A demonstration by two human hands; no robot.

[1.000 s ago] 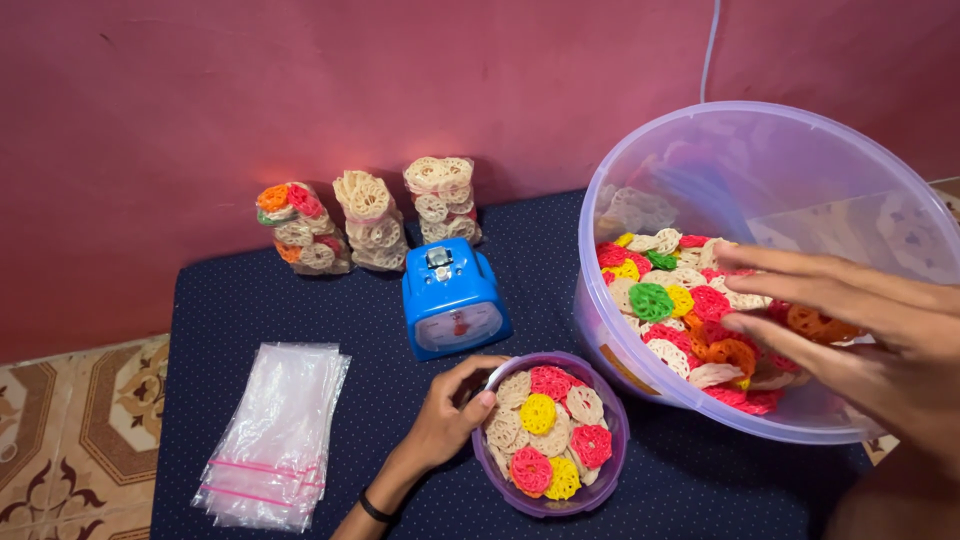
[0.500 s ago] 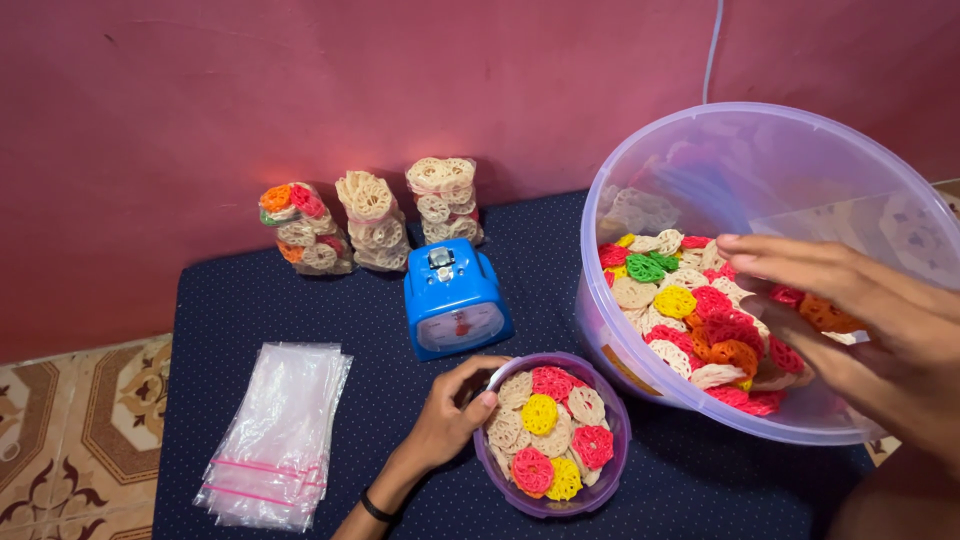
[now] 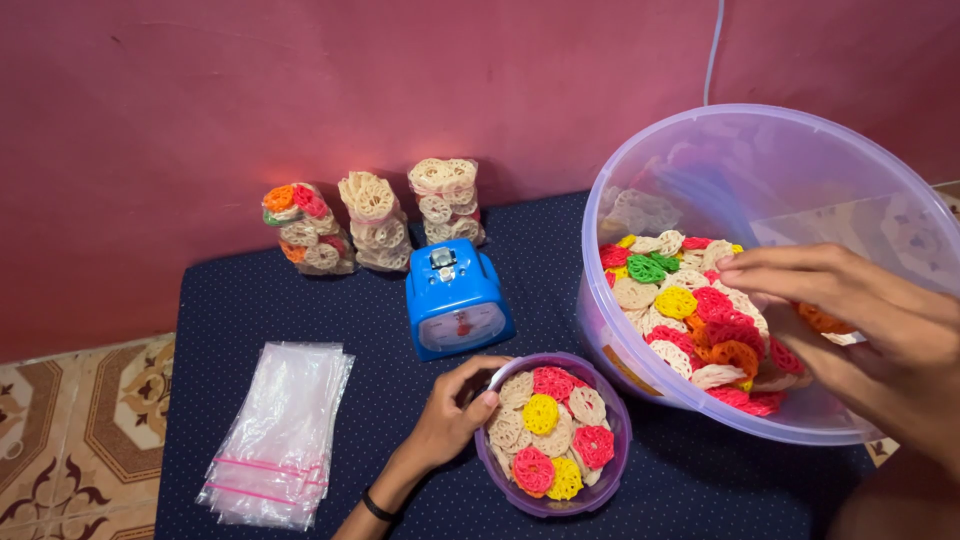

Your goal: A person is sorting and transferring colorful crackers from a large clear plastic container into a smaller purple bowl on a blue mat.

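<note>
My left hand (image 3: 453,413) grips the left rim of a small purple bowl (image 3: 610,478) filled with round lattice crackers (image 3: 552,436) in white, red and yellow. My right hand (image 3: 860,330) reaches into a large translucent tub (image 3: 800,160) tilted toward me, fingers spread just above its heap of multicoloured crackers (image 3: 695,310). Whether the fingers pinch any cracker is hidden.
A blue kitchen scale (image 3: 457,297) stands behind the bowl. Three filled bags of crackers (image 3: 372,222) stand against the pink wall. A stack of clear zip bags (image 3: 282,430) lies at the left on the dark dotted cloth (image 3: 260,300). Tiled floor (image 3: 70,430) lies further left.
My right hand has shifted slightly over the crackers in the tub, and some crackers there have moved. The left hand stays on the bowl.
</note>
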